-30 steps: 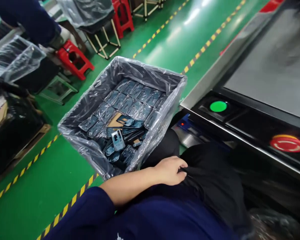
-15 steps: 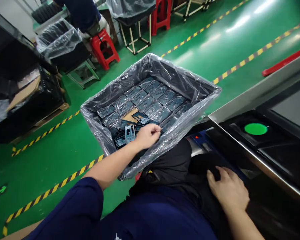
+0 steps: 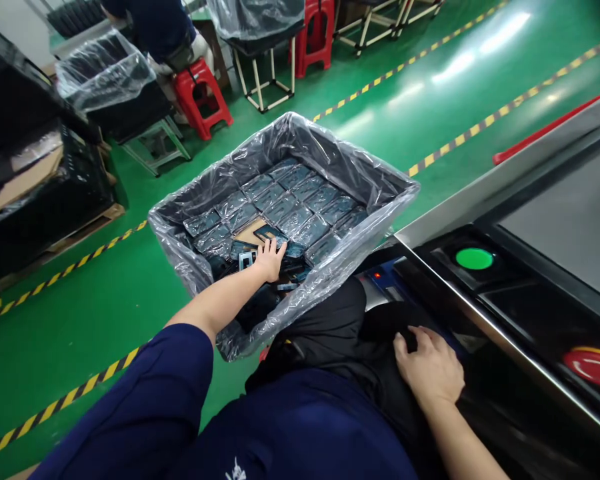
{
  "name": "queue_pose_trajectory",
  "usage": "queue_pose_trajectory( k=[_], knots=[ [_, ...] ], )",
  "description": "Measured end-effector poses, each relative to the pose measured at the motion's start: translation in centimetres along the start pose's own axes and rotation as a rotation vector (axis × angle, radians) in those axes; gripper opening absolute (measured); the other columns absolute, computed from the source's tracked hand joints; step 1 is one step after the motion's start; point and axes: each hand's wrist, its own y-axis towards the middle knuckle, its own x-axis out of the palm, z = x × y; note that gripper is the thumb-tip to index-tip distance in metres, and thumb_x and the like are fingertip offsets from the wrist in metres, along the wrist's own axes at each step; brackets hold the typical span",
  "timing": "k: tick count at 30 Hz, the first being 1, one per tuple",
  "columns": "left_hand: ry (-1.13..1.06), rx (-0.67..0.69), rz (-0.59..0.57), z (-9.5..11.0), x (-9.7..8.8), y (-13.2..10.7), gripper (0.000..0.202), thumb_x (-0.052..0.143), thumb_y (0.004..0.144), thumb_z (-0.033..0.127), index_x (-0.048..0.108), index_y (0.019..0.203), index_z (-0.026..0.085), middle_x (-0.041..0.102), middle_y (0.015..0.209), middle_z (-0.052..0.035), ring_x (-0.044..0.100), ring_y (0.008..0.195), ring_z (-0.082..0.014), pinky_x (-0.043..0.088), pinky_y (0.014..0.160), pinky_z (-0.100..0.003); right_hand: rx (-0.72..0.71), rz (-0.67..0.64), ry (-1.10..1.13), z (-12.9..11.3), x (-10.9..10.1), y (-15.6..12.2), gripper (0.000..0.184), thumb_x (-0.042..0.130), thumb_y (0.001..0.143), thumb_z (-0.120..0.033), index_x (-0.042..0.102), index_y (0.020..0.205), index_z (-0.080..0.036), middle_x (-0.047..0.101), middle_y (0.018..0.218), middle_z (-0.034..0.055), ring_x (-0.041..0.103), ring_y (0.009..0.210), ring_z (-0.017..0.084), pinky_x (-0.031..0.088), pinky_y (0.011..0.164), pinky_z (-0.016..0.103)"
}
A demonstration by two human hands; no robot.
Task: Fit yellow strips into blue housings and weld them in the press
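Observation:
My left hand (image 3: 270,260) reaches into a bin lined with clear plastic (image 3: 387,207), its fingers spread over loose dark flat parts with cut-outs. Just beyond the fingertips lies one dark part with a window (image 3: 267,232), partly on a piece of brown cardboard (image 3: 247,233). A lighter part with a square opening (image 3: 247,260) shows beside the hand. Farther back, rows of plastic-wrapped dark parts (image 3: 280,210) cover the bin's floor. On my dark trousers at thigh level rests my right hand (image 3: 430,365), fingers apart and holding nothing.
A machine with a green button (image 3: 474,259) and a red stop button (image 3: 595,367) stands at my right. Beyond the bin, a person (image 3: 155,30) sits on a red stool (image 3: 203,97) by another lined bin (image 3: 105,73). Yellow-black tape (image 3: 70,397) marks the green floor.
My left hand has moved left and farther into the bin, going from curled to spread fingers. My right hand stays on the thigh. The view has shifted, bringing the red stop button into sight.

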Motion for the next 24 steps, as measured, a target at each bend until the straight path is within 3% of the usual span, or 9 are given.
queue_pose_trajectory(
  k=[5,11,15,19,24],
  knots=[
    [0.013,-0.015,0.106,-0.2,-0.7,0.0,0.110,0.071,0.070,0.023,0.003,0.155,0.007,0.038,0.146,-0.0274,0.031,0.139,-0.0388,0.020,0.114,-0.048,0.017,-0.023,0.013,0.9,0.4,-0.2,0.042,0.046,0.090,-0.043,0.069,0.113,-0.016,0.065,0.125,0.0097,0.061,0.106,0.032,0.049,0.091,0.045],
    [0.026,-0.079,0.068,-0.5,-1.4,0.9,0.114,0.079,0.064,0.023,0.010,0.154,0.009,0.045,0.139,-0.0283,0.040,0.131,-0.0410,0.030,0.108,-0.050,0.025,-0.027,0.022,1.1,0.5,0.0,0.042,0.047,0.090,-0.042,0.069,0.112,-0.016,0.065,0.124,0.0103,0.061,0.106,0.032,0.049,0.091,0.045],
    [0.025,-0.088,0.079,-0.8,-1.6,1.1,0.088,0.072,0.071,0.019,0.028,0.145,0.002,0.052,0.130,-0.0281,0.051,0.122,-0.0373,0.039,0.101,-0.044,0.041,-0.037,0.023,1.3,0.5,-0.1,0.043,0.045,0.091,-0.043,0.069,0.114,-0.016,0.064,0.125,0.0095,0.060,0.109,0.031,0.047,0.093,0.044],
    [0.029,-0.056,0.101,-1.2,-2.6,0.5,0.054,0.067,0.075,0.020,0.050,0.124,0.007,0.059,0.121,-0.0228,0.057,0.115,-0.0343,0.045,0.097,-0.042,0.045,-0.064,0.032,1.8,0.8,-0.2,0.044,0.043,0.092,-0.044,0.069,0.115,-0.016,0.064,0.126,0.0089,0.059,0.110,0.032,0.047,0.093,0.044],
    [0.013,-0.013,0.147,-1.9,-4.8,-1.4,0.046,0.070,0.074,0.024,0.055,0.116,0.013,0.064,0.117,-0.0165,0.059,0.114,-0.0304,0.046,0.097,-0.037,0.057,-0.084,0.059,2.3,1.4,-0.1,0.043,0.044,0.092,-0.043,0.068,0.115,-0.016,0.064,0.127,0.0094,0.059,0.111,0.031,0.047,0.094,0.044]
  ],
)
